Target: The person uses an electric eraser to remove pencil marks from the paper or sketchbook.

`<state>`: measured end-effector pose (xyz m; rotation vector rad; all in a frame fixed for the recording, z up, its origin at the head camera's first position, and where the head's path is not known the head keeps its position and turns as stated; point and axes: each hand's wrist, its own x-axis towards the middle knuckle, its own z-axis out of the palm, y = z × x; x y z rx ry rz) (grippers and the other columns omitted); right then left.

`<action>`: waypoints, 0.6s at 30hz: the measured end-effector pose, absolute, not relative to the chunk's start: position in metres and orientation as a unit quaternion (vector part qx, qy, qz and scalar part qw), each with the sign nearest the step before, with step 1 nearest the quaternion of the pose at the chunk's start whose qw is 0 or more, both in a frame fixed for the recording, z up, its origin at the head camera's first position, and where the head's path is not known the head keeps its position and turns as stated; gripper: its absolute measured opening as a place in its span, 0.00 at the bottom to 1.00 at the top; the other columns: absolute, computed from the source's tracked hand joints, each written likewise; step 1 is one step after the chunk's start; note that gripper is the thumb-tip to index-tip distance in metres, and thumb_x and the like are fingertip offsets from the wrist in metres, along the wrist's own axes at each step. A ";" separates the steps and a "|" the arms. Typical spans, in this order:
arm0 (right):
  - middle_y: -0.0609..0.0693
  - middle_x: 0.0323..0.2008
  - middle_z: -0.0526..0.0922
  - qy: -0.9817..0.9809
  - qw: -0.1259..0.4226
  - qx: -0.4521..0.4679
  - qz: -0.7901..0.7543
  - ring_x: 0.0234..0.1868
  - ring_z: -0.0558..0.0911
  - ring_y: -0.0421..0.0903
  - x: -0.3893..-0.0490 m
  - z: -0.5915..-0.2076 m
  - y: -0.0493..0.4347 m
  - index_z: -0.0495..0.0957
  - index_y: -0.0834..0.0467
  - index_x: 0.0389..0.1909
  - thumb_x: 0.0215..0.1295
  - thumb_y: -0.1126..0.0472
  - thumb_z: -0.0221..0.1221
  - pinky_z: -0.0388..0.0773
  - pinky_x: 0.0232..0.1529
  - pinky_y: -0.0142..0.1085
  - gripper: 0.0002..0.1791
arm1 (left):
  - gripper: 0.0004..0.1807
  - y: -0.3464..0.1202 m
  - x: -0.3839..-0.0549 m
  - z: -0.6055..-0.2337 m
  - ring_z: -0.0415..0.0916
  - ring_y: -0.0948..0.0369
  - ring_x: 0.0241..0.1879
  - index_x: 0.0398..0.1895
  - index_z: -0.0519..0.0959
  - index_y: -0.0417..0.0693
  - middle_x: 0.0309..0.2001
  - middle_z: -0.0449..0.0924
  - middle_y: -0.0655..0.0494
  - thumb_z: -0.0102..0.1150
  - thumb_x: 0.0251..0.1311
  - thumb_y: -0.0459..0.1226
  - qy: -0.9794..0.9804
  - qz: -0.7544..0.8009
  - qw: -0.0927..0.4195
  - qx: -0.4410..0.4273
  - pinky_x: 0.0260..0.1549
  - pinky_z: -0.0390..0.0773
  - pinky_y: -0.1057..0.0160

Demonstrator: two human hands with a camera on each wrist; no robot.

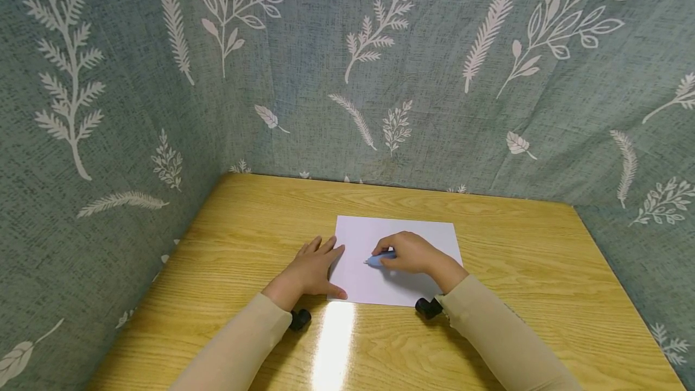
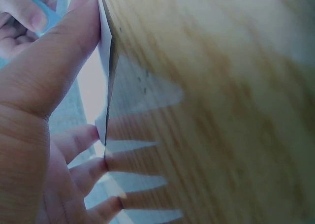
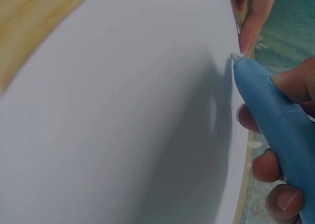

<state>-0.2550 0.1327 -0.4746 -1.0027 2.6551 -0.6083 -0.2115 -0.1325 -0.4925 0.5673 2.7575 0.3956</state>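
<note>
A sheet of white paper (image 1: 353,234) lies on the wooden table. My left hand (image 1: 312,270) rests at its left edge, fingers spread, with the index fingertip and thumb over the paper. My right hand (image 1: 412,253) holds a thick light-blue pen-shaped tool (image 1: 382,259) above the middle of the sheet, its narrow tip pointing left. Seen from the right wrist, thumb and fingers grip the smooth blue barrel (image 3: 270,106), and the pale tip (image 3: 235,56) is close over the paper. In the left wrist view, the left thumb (image 2: 59,56) lies along the paper's edge.
The wooden table (image 1: 260,216) extends around the paper, with a bright glare strip in front. Grey-green cloth (image 1: 320,65) with white leaf prints hangs behind and at both sides. A small black wrist device (image 1: 429,308) shows at each sleeve.
</note>
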 end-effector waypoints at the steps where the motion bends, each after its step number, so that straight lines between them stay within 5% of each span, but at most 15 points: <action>1: 0.41 0.41 0.87 0.908 0.119 -0.343 -0.209 0.34 0.77 0.36 -0.255 -0.475 0.133 0.87 0.47 0.46 0.67 0.59 0.63 0.74 0.40 0.37 0.10 | 0.60 -0.133 -0.211 -0.493 0.41 0.39 0.77 0.78 0.60 0.53 0.79 0.48 0.48 0.73 0.43 0.65 0.959 0.138 0.149 0.197 0.73 0.44 0.38; 18: 0.41 0.42 0.87 0.908 0.114 -0.347 -0.206 0.33 0.76 0.36 -0.256 -0.478 0.130 0.87 0.47 0.46 0.66 0.59 0.63 0.74 0.39 0.36 0.10 | 0.60 -0.133 -0.212 -0.492 0.42 0.38 0.77 0.78 0.60 0.53 0.79 0.48 0.47 0.72 0.42 0.66 0.959 0.135 0.147 0.203 0.72 0.46 0.38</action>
